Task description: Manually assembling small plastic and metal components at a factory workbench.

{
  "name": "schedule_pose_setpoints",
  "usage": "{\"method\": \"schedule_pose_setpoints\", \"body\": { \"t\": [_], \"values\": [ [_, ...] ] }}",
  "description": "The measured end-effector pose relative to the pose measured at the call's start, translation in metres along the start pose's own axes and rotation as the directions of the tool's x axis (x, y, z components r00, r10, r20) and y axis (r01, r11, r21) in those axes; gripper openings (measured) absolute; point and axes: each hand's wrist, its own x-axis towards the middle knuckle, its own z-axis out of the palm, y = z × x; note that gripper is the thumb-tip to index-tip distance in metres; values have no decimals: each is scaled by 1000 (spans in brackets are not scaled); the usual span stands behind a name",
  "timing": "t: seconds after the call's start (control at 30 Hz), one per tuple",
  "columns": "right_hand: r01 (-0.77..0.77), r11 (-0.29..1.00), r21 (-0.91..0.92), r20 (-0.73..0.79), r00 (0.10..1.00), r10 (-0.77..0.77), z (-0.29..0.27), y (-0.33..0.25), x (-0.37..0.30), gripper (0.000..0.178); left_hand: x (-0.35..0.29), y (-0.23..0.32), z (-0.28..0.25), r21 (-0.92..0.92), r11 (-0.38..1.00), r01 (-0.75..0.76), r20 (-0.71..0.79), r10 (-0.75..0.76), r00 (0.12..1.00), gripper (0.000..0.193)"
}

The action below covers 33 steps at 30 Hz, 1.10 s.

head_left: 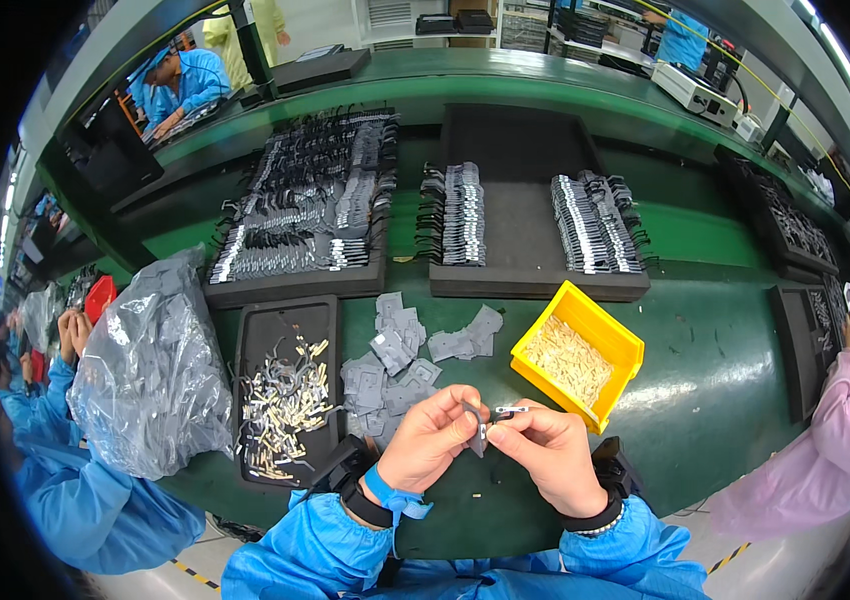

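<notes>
My left hand (425, 445) pinches a small dark grey flat piece (478, 442) between thumb and fingers, above the near part of the green table. Close against it, the closed fingers of my right hand (557, 462) grip a small black-and-silver strip (512, 409). The two parts meet between my fingertips; whether they are joined cannot be made out. Left of my hands lies a loose pile of thin grey plates (377, 385). A yellow bin (631, 350) of small pale pieces (567, 360) stands just beyond my right hand.
A black tray (254, 320) holds loose gold-and-black strips, with a clear bag (150, 370) of grey parts to its left. Behind are black foam trays (515, 220) with rows of assembled parts. Other people in blue (95, 510) and pink (815, 460) work at both sides.
</notes>
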Motion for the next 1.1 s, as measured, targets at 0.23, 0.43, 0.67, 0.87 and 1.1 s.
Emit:
{"method": "schedule_pose_setpoints", "body": {
  "t": [0.23,0.43,0.67,0.87,1.1],
  "values": [
    [43,999,-8,-22,999,-43,3,0,0,4,0,-1,0,1,1000,-1,-16,1,1000,17],
    [30,999,-41,-21,999,-31,2,1,1,3,0,-1,-1,7,1000,-11,10,11,1000,17],
    [25,999,-42,-20,999,-26,2,1,1,4,0,-2,-1,6,1000,-17,18,17,1000,20],
    [31,998,-53,-22,999,-32,3,0,0,4,0,-2,-1,9,1000,-11,15,10,1000,20],
    [30,998,-61,-22,999,-31,3,1,0,5,0,-1,-2,4,1000,-14,28,14,1000,20]
  ]
}}
